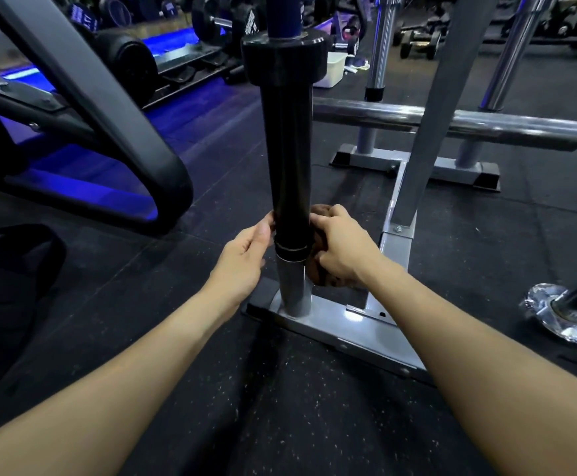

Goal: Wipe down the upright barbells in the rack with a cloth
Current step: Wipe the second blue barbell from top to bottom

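Right grip (340, 247) clutches brown cloth (321, 214), mostly hidden behind black barbell sleeve (290, 159); left grip (246, 255) fingers hidden, state unclear.

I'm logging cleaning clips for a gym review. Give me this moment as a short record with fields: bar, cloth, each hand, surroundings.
bar: black barbell sleeve, upright in the grey rack base
cloth: brown cloth bunched against the sleeve's right side, low down
right hand: right hand grips the cloth and presses it to the sleeve
left hand: left hand on the sleeve's left side, fingers curled to it
surroundings: chrome bars stand upright behind; white tub on the dark rubber floor
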The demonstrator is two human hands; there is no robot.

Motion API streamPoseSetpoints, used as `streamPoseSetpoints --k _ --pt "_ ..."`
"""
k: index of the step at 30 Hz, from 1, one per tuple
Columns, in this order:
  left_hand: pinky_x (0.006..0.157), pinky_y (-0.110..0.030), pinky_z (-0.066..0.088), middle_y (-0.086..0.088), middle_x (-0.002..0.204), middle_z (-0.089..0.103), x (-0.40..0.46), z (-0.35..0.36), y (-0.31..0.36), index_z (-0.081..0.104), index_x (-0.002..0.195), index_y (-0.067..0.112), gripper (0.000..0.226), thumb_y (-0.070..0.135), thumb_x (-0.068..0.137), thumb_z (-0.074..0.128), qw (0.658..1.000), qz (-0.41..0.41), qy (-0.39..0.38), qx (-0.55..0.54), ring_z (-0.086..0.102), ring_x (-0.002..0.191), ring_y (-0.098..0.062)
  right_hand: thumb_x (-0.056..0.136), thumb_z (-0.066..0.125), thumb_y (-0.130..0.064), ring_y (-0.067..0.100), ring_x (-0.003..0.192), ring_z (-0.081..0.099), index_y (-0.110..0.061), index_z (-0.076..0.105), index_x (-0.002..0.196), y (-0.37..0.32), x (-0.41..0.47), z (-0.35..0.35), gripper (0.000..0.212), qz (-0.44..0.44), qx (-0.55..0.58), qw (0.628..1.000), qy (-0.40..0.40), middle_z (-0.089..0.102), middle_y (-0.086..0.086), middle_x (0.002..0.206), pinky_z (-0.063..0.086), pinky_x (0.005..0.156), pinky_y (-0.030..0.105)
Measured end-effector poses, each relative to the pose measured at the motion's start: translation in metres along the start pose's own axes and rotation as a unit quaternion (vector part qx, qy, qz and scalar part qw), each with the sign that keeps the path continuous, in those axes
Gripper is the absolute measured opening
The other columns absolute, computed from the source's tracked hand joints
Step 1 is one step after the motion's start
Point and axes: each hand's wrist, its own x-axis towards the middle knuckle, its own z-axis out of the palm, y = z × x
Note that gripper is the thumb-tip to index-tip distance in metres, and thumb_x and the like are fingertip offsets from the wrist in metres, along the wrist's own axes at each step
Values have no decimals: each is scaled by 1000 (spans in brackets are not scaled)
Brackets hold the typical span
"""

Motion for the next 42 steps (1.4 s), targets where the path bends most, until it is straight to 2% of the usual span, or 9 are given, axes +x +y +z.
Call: streamPoseSetpoints --k 11,14,19,24,26,29,34,37,42 --pt "103 -36 42 23 123 54 -4 -4 2 43 112 63 21 51 97 35 1000 -10 -16 23 51 121 -8 79 61 -8 27 123 46 -33 59 127 -7 -49 -11 54 -63 -14 997 -46 42 3 130 39 104 39" --pt "102 -31 39 22 128 51 -5 -4 7 41 125 53 28 44 100 34 999 -11 -32 7 46 126 -4 79 63 -11 28 119 49 -34 62 122 -3 -44 -19 49 -18 11 1000 12 47 3 125 40 102 37" --pt "112 -41 32 20 138 48 -1 -8 1 43 135 44 38 47 99 35 999 -2 -43 10 43 129 -3 78 67 -11 30 118 50 -27 58 128 -6 -24 -6 54 59 68 993 72 49 8 124 39 98 30" --pt "112 -43 32 23 138 47 1 -12 -6 46 120 60 27 50 97 36 998 -2 -57 -1 42 129 -2 78 67 -12 29 118 50 -26 56 130 -11 -30 1 55 62 68 994 59 48 5 124 40 101 33" --pt "111 -42 33 23 137 48 2 -12 -7 47 112 64 23 49 97 36 998 -7 -61 -12 43 128 -3 78 69 -14 28 116 50 -27 56 130 -10 -35 1 55 64 59 995 44 47 4 120 41 100 34" --pt "113 -41 32 20 140 46 0 -9 -4 43 129 52 32 43 99 39 998 -14 -63 -13 41 130 -3 76 73 -13 22 114 52 -28 60 125 -11 -42 -4 54 65 77 995 1 49 0 117 43 99 31" --pt "113 -42 32 9 145 43 -7 -9 30 35 144 31 45 37 100 39 991 -104 -74 46 41 132 -10 76 74 -5 9 101 53 -26 59 128 -21 -62 -52 58 45 73 977 -197 56 -13 102 45 92 24" --pt "108 -44 38 2 138 52 -19 -6 66 48 136 24 41 41 98 42 980 -180 -44 75 49 124 -16 79 71 -1 19 107 55 -22 55 132 -31 -76 -98 59 111 151 971 -149 54 -6 116 55 83 35" --pt "101 -43 44 1 118 64 -40 0 161 58 95 31 12 35 97 47 968 -227 -50 91 57 112 -19 78 75 -11 23 115 50 -23 48 138 -55 -96 -186 68 132 134 976 -107 42 5 128 39 87 14"
